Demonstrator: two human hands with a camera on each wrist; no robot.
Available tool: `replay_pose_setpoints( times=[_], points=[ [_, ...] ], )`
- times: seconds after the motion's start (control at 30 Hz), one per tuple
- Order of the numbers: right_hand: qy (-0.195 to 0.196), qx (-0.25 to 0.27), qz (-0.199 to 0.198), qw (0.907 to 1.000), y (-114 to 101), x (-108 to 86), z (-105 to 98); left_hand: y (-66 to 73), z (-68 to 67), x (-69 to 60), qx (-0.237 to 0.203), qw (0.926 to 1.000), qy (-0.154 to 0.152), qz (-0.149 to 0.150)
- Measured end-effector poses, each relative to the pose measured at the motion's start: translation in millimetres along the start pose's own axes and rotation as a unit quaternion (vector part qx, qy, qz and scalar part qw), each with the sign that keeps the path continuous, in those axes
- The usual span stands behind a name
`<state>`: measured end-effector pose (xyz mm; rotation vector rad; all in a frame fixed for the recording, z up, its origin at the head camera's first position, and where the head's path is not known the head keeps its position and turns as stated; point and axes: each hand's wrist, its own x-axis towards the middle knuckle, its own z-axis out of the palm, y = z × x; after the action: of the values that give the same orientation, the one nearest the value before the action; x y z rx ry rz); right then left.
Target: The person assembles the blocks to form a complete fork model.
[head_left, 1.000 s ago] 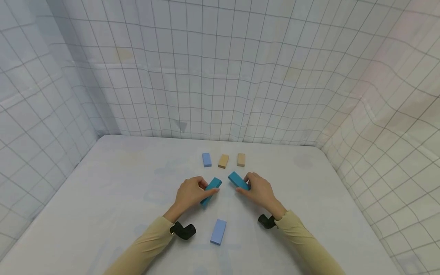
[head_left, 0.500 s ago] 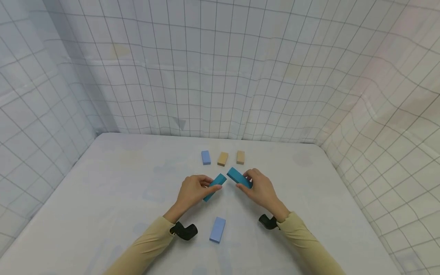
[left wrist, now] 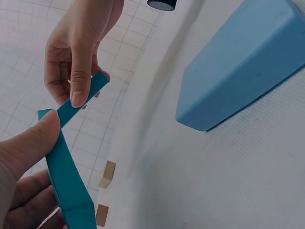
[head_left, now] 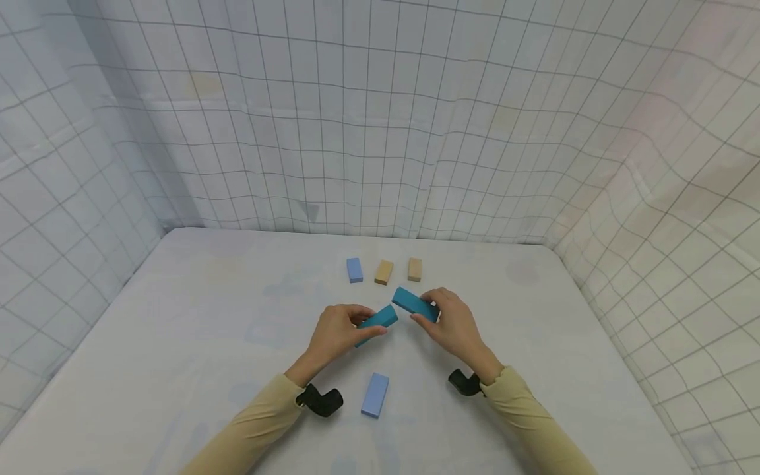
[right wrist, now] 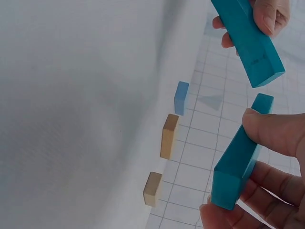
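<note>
My left hand (head_left: 340, 332) pinches a teal block (head_left: 384, 316) between thumb and fingers, above the white table. A second teal block (head_left: 410, 301) is gripped by my right hand (head_left: 454, 324), its inner end raised toward the left one. The right wrist view shows a small gap between the left hand's block (right wrist: 250, 47) and the right hand's block (right wrist: 236, 162). From the left wrist they overlap. Below and between the hands, a light blue block (head_left: 375, 396) lies flat on the table.
Beyond the hands lie a small blue block (head_left: 354, 270), a yellowish wooden block (head_left: 383, 272) and a paler wooden block (head_left: 414, 270) in a loose row. White gridded curtains (head_left: 380, 132) enclose the table (head_left: 208, 316) at the back and sides.
The left hand has moved right and turned its teal block flatter, closer to the other one. The right hand's block has also tilted nearer to level. The lying blocks stay put.
</note>
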<state>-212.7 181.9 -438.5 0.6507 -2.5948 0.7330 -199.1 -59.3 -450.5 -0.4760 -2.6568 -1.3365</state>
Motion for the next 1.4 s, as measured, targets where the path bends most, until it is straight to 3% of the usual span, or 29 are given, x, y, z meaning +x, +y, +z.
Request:
replay_pose_setpoints(
  times=[0.4,0.8,1.13,1.4],
  points=[
    [0.024,-0.009,-0.014,0.9996,0.2,0.3,-2.3,2.1,7.2,0.8,-0.020,0.9997,0.010,-0.012],
    [0.014,-0.004,0.002,0.9999,-0.2,-0.2,2.5,-2.0,9.9,0.4,0.013,0.9954,-0.003,-0.095],
    [-0.008,-0.008,0.008,0.9999,-4.4,2.6,4.6,-10.0,19.1,3.9,0.068,0.9929,-0.015,-0.096],
    [-0.011,-0.014,0.009,0.9998,-4.3,4.2,6.0,-13.1,27.6,6.7,0.069,0.9957,-0.014,-0.059]
  ],
)
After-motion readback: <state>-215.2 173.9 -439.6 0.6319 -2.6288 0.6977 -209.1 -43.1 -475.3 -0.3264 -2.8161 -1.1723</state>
